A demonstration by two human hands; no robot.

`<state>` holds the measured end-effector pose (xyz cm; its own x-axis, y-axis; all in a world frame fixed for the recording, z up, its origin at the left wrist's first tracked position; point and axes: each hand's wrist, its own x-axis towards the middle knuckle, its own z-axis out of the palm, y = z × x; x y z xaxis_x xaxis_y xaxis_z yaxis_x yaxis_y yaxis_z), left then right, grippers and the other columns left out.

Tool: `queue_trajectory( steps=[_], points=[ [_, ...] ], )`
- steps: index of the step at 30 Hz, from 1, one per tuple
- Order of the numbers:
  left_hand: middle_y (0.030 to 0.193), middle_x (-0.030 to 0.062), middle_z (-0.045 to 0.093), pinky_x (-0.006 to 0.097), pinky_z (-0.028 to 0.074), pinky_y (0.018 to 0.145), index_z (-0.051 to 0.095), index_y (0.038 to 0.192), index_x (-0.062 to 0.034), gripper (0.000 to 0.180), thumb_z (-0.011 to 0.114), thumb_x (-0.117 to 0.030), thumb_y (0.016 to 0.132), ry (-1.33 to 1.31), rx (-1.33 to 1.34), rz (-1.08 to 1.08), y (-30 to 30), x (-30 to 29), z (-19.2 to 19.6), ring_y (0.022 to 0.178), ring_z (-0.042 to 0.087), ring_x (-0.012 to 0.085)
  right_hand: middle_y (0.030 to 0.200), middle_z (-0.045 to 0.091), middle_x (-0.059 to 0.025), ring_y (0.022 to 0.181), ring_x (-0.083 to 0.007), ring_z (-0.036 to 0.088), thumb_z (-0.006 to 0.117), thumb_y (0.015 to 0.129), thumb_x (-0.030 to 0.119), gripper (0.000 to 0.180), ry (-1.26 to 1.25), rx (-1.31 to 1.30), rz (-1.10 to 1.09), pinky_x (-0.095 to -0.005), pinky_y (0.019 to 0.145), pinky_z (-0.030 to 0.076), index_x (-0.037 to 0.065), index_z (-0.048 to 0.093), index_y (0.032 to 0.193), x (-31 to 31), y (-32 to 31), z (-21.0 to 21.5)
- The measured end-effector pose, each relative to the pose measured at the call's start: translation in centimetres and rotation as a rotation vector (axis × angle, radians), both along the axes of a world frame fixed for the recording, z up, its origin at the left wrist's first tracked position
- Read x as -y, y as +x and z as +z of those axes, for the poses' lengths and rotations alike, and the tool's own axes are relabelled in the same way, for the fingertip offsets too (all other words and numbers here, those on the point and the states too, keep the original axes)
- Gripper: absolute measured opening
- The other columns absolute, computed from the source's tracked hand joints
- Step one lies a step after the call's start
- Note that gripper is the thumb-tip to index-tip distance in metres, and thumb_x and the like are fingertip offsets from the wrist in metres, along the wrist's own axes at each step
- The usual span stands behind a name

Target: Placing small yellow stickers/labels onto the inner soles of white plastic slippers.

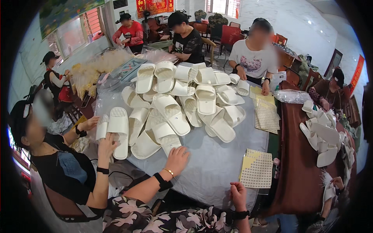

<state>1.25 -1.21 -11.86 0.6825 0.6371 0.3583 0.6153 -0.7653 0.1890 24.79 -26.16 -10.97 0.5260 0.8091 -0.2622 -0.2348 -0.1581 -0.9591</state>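
The person's left hand (176, 158) reaches out over the grey table (217, 163), fingers spread and lying flat, their tips touching the near end of a white slipper (168, 136) at the edge of the big slipper pile (182, 101); nothing is gripped. The right hand (237, 196) rests at the table's near rim, fingers loosely curled, and I cannot tell whether it holds anything. Just beyond those fingers, to the right, lies a sheet of small stickers (257, 169). Left of the reaching fingers, a seated co-worker holds another slipper pair (113, 128).
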Motion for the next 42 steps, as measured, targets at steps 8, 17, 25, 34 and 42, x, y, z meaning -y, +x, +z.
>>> queue_trajectory(
  steps=[8, 17, 25, 34, 42],
  points=[
    [0.130, 0.0129, 0.054, 0.046, 0.034, 0.110, 0.064, 0.109, -0.0109, 0.026, 0.053, -0.013, 0.086, 0.139, -0.131, -0.013, -3.8, -3.8, 0.6, 0.129, 0.045, 0.0304, 0.066, 0.055, 0.0011, 0.047, -0.0061, 0.046, 0.056, 0.096, 0.010, 0.012, -0.011, -0.003, 0.000, -0.0227, 0.042, 0.036, 0.001, 0.060, 0.103, 0.1, 0.0, -0.1],
    [0.125, 0.0169, 0.056, 0.047, 0.038, 0.105, 0.064, 0.110, -0.0061, 0.031, 0.063, -0.013, 0.080, 0.070, -0.031, -0.079, -1.4, -2.5, 0.9, 0.122, 0.050, 0.0346, 0.064, 0.052, 0.0030, 0.051, -0.0051, 0.047, 0.055, 0.096, 0.012, 0.014, -0.047, 0.055, 0.001, -0.0217, 0.046, 0.037, 0.002, 0.062, 0.104, 0.1, 0.2, -0.4],
    [0.133, 0.0211, 0.050, 0.050, 0.034, 0.106, 0.059, 0.121, -0.0004, 0.041, 0.065, -0.013, 0.082, -0.300, 0.175, -0.186, -0.6, 4.1, 0.4, 0.124, 0.045, 0.0409, 0.070, 0.055, 0.0033, 0.056, -0.0047, 0.050, 0.057, 0.096, 0.015, 0.018, 0.046, -0.032, -0.019, -0.0207, 0.049, 0.040, 0.001, 0.062, 0.107, 2.5, 4.2, 5.9],
    [0.132, 0.0217, 0.050, 0.050, 0.035, 0.106, 0.058, 0.122, -0.0004, 0.043, 0.066, -0.015, 0.082, -0.278, 0.218, -0.173, -0.1, 7.5, -2.4, 0.123, 0.046, 0.0403, 0.069, 0.053, 0.0029, 0.056, -0.0050, 0.047, 0.056, 0.096, 0.012, 0.016, 0.105, 0.057, -0.325, -0.0199, 0.050, 0.037, 0.000, 0.062, 0.104, 8.3, 11.0, 11.6],
    [0.131, 0.0207, 0.051, 0.050, 0.037, 0.104, 0.060, 0.115, -0.0020, 0.040, 0.067, -0.014, 0.078, -0.199, 0.234, -0.210, 1.1, 8.1, -1.7, 0.121, 0.047, 0.0407, 0.071, 0.051, 0.0029, 0.056, -0.0049, 0.045, 0.056, 0.095, 0.010, 0.017, 0.062, 0.038, -0.255, -0.0202, 0.051, 0.036, -0.003, 0.060, 0.106, 6.6, 10.5, 12.5]
  ],
)
